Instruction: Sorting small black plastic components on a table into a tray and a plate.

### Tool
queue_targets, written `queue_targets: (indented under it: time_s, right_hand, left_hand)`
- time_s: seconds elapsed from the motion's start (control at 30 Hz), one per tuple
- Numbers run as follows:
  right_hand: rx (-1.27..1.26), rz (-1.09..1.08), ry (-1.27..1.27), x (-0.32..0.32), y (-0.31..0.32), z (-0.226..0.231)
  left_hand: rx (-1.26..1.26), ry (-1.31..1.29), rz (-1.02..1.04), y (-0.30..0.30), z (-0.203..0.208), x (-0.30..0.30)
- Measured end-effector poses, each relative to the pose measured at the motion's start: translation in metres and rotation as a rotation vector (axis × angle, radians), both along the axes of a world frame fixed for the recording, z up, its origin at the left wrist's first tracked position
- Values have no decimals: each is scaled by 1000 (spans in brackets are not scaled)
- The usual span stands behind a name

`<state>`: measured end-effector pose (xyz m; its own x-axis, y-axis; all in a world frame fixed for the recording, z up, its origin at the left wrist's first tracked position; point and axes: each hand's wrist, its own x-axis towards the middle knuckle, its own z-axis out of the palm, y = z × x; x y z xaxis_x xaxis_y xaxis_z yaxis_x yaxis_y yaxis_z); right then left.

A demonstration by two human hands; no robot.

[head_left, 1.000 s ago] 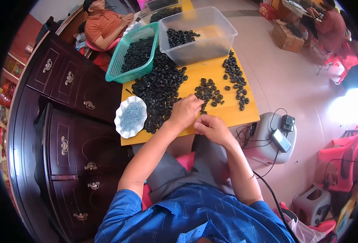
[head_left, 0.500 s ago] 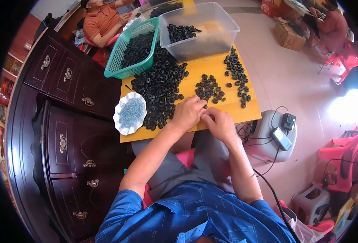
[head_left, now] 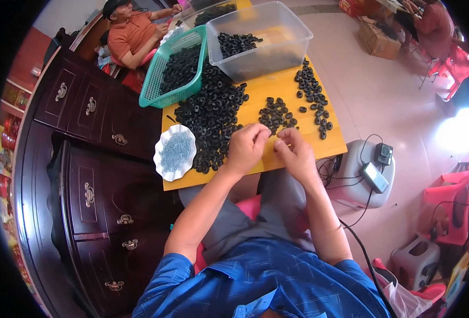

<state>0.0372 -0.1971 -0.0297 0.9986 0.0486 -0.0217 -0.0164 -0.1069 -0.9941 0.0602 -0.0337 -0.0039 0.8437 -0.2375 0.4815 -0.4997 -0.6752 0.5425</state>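
Near the table's front edge, my left hand (head_left: 248, 147) has its thumb and forefinger pinched together; a tiny dark bit shows at their tips, too small to name. Just right of it is my right hand (head_left: 298, 156), thumb and forefinger curved with a small gap between the tips and nothing visible there. Beyond both hands lies a small group of black oval pieces with holes (head_left: 277, 114). A larger heap of black pieces (head_left: 210, 119) spreads to the left of my left hand. Small bluish-grey slender parts (head_left: 176, 151) fill a white scalloped dish (head_left: 158, 161) at the left edge.
A green basket (head_left: 145, 95) and a clear plastic bin (head_left: 261, 63), both holding black parts, stand at the back. More black pieces (head_left: 314, 95) line the table's right side. Dark drawers (head_left: 94, 153) adjoin the left; a grey stool (head_left: 351, 185) with cabled devices stands right. Other people sit beyond.
My hands have drawn apart: they were together at the fingertips, and now a gap lies between them. My right hand's fingers have loosened. The view has shifted slightly.
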Motion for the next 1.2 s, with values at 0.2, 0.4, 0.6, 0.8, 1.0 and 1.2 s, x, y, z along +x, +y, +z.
queue_targets:
  time_s: [0.2, 0.4, 0.6, 0.8, 1.0, 1.2]
  right_hand:
    - [469, 64, 76, 0, -1, 18]
    - [426, 54, -42, 2, 0, 15]
    - [448, 71, -3, 3, -6, 14]
    - [670, 65, 129, 4, -13, 21]
    - [703, 96, 158, 2, -11, 22]
    - [624, 180, 185, 2, -11, 15]
  left_hand:
    - [-538, 506, -55, -5, 19, -4]
    - [-477, 478, -102, -9, 23, -3]
    - [-520, 737, -198, 2, 32, 20]
    - [-136, 269, 35, 13, 23, 92]
    - [172, 55, 91, 6, 1, 156]
    - [383, 99, 181, -9, -17, 186]
